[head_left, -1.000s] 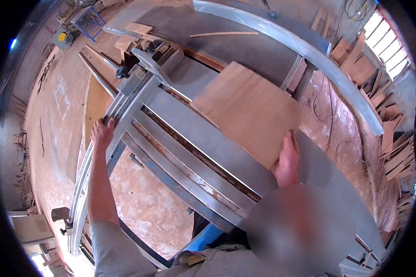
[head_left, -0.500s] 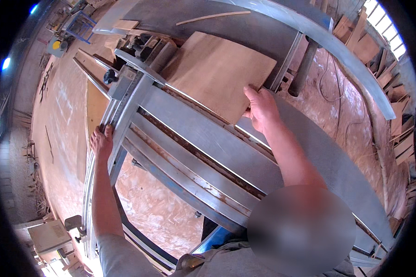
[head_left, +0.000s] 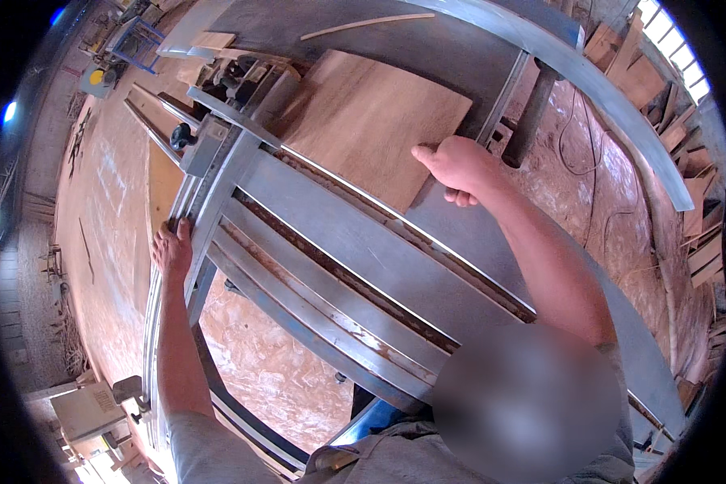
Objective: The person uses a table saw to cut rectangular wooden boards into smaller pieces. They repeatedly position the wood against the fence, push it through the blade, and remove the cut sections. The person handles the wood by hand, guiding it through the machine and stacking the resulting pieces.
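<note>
My left hand (head_left: 172, 246) is wrapped over the long aluminium fence rail (head_left: 202, 181) of a steel sliding-table saw (head_left: 339, 242). A square brown wooden board (head_left: 355, 121) lies flat on the saw table, beside a grey bracket (head_left: 234, 114) on the fence. At the board's right edge is my right hand (head_left: 456, 169), thumb resting on that edge and the other fingers curled under the palm. Between the two hands run metal strips and rusty slots.
Behind the board are a thin wooden strip (head_left: 367, 24) and a long metal rail (head_left: 589, 73). Offcuts (head_left: 633, 68) lean by the barred window on the right, with cables on the dusty floor. A blue-legged stand (head_left: 137, 44) is at upper left.
The board has moved forward and left and settled against the fence bracket. My right hand followed it upward, its fingers now more curled. My left hand remains on the rail.
</note>
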A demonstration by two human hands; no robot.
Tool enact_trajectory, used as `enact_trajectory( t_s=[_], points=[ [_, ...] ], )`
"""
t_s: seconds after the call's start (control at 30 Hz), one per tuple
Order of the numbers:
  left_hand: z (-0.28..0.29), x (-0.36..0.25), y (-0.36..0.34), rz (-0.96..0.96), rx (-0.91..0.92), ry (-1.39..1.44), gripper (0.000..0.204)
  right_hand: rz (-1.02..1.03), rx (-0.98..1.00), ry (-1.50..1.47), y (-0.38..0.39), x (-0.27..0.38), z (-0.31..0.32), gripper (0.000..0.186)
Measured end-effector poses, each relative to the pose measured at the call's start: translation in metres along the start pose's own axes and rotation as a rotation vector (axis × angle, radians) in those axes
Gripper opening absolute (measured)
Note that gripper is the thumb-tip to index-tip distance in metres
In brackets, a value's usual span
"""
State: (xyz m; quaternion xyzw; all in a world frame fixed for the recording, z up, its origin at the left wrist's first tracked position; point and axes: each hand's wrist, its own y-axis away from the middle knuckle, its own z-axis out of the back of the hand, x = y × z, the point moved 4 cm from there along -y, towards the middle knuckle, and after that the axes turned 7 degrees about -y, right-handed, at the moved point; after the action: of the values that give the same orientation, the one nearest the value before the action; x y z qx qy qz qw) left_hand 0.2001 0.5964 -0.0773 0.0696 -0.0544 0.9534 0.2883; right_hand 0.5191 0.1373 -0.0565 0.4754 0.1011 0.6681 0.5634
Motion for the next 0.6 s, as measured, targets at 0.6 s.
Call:
enact_trajectory(
  t_s=[0.6],
  points=[
    [0.005,-0.007,0.001,-0.044,-0.026,0.005,0.072,0.768,-0.901,0.241,-0.084,-0.005,0.028,0.033]
  ],
)
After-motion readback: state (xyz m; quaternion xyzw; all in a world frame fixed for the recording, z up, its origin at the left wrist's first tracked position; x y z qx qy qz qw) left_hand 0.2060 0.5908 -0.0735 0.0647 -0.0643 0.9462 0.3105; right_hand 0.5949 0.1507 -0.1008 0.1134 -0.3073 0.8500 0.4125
